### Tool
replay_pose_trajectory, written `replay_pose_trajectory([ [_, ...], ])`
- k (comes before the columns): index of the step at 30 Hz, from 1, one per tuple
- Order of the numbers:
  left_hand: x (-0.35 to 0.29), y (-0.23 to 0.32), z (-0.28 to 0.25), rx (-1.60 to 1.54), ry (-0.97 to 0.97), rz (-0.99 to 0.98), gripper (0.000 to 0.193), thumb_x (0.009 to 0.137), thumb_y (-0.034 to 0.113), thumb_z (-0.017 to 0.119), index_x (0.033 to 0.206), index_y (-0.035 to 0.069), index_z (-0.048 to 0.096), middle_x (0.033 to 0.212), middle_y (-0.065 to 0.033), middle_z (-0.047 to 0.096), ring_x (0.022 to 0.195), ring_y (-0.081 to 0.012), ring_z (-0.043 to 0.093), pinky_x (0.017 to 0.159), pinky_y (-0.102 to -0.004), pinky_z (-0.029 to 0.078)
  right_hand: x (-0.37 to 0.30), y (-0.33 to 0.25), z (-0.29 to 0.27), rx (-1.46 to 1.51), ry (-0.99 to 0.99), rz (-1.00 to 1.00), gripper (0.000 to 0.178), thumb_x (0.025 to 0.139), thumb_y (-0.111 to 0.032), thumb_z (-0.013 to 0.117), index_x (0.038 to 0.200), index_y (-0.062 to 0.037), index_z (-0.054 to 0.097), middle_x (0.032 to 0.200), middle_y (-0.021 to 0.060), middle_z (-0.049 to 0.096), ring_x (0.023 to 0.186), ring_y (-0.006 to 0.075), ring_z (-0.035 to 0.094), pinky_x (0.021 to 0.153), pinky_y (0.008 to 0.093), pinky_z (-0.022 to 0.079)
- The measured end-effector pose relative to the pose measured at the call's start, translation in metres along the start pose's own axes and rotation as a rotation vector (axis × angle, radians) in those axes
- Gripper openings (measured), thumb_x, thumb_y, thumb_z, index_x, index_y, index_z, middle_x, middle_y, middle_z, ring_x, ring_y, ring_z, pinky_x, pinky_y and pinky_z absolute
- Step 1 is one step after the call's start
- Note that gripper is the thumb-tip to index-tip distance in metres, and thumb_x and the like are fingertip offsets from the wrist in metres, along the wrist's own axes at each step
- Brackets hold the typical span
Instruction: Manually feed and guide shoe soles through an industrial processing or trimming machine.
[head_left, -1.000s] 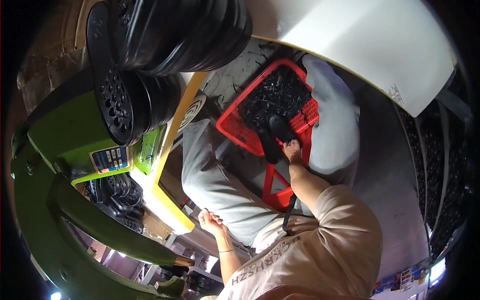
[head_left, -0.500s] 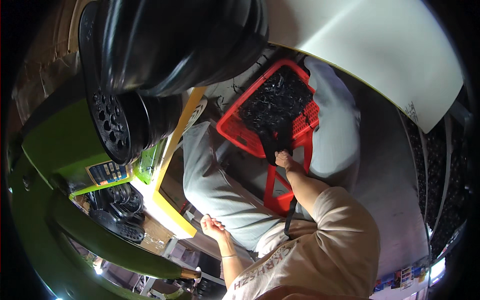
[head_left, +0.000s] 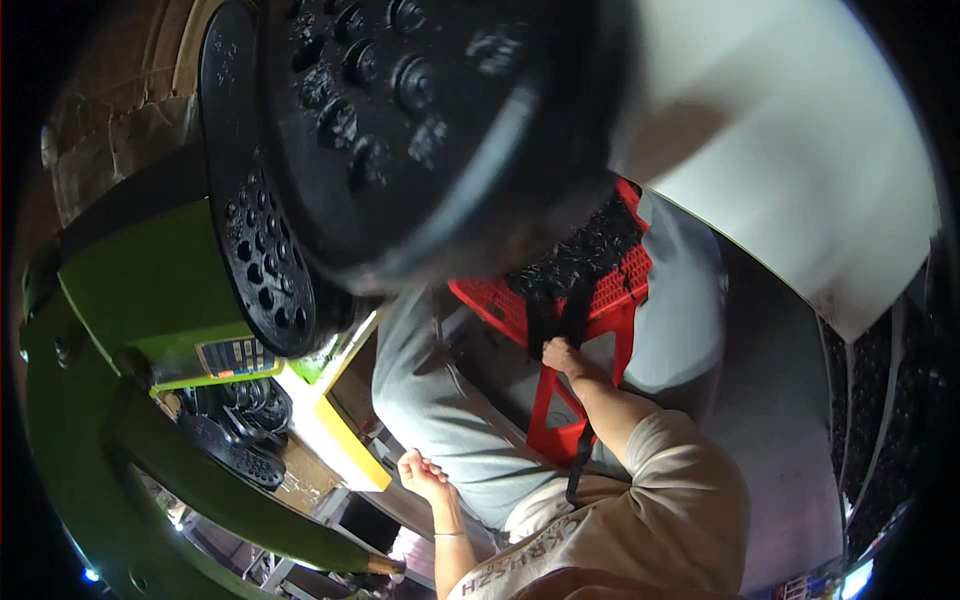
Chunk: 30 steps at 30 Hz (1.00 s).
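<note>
While my right hand (head_left: 562,355) curls at the black strips (head_left: 541,316) over the front of the red basket (head_left: 488,299), right of frame centre, I cannot tell whether it grips; my left hand (head_left: 424,475), lower centre, is half-curled, nothing visible inside. A hard tug could spill the black scraps (head_left: 585,252); the strips look dull and narrow.

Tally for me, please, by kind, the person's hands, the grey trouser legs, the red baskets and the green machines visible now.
Hands: 2 (left hand, right hand)
Grey trouser legs: 2 (left leg, right leg)
Red basket: 1
Green machine: 1
Total: 6
</note>
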<state>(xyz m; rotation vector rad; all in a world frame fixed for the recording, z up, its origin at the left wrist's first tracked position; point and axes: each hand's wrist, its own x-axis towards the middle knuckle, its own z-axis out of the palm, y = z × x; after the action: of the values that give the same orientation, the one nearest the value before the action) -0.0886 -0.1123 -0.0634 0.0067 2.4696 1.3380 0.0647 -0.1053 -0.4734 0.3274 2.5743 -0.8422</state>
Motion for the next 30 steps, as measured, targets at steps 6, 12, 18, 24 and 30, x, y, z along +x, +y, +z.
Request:
replay_pose_trajectory([
  [6, -0.016, -0.004, 0.044, 0.339, -0.373, 0.402, 0.010, 0.087, 0.008, 0.065, 0.088, 0.009, 0.055, 0.072, 0.0022, 0.051, 0.058, -0.0057, 0.047, 0.052, -0.0202, 0.042, 0.003, 0.036, -0.120, 0.333, 0.144, 0.103, 0.012, 0.071, -0.017, 0.067, 0.078, -0.0092, 0.072, 0.083, 0.0099, 0.071, 0.079, 0.0257, 0.069, 0.060, 0.0419, 0.054],
  [12, 0.009, 0.002, 0.128, 0.824, -1.032, 1.017, 0.066, 0.064, -0.001, 0.067, 0.127, 0.004, 0.049, 0.126, -0.0192, 0.051, 0.117, -0.0354, 0.048, 0.098, -0.0409, 0.040, -0.061, 0.033, -0.278, 0.470, 0.281, -0.085, 0.029, 0.059, -0.018, 0.077, 0.084, -0.0051, 0.070, 0.092, 0.0150, 0.069, 0.090, 0.0317, 0.066, 0.073, 0.0410, 0.054],
  [18, -0.011, 0.020, 0.118, 0.660, -1.316, 0.927, 0.063, 0.059, 0.015, 0.082, 0.114, 0.002, 0.056, 0.107, -0.0151, 0.062, 0.107, -0.0351, 0.055, 0.089, -0.0421, 0.044, -0.202, -0.002, -0.372, 0.517, 0.262, -0.168, 0.028, 0.063, -0.026, 0.077, 0.073, -0.0021, 0.068, 0.070, 0.0168, 0.065, 0.065, 0.0276, 0.064, 0.063, 0.0376, 0.050],
  [24, -0.040, 0.103, -0.018, 0.355, -1.056, 1.067, 0.042, 0.067, 0.024, 0.081, 0.096, -0.001, 0.061, 0.086, -0.0157, 0.063, 0.081, -0.0319, 0.063, 0.071, -0.0387, 0.049, -0.278, -0.036, -0.357, 0.914, 0.501, -0.100, 0.038, 0.061, -0.015, 0.085, 0.094, -0.0035, 0.070, 0.089, 0.0029, 0.068, 0.084, 0.0099, 0.060, 0.078, 0.0257, 0.046],
  [30, -0.034, 0.215, -0.171, 0.043, -0.400, 1.416, 0.030, 0.063, 0.004, 0.082, 0.087, 0.002, 0.065, 0.079, -0.0085, 0.065, 0.071, -0.0206, 0.063, 0.064, -0.0297, 0.049, -0.267, -0.068, -0.321, 1.105, 0.502, -0.038, 0.042, 0.063, -0.014, 0.085, 0.100, -0.0023, 0.067, 0.095, 0.0033, 0.066, 0.090, 0.0124, 0.060, 0.084, 0.0283, 0.046],
])
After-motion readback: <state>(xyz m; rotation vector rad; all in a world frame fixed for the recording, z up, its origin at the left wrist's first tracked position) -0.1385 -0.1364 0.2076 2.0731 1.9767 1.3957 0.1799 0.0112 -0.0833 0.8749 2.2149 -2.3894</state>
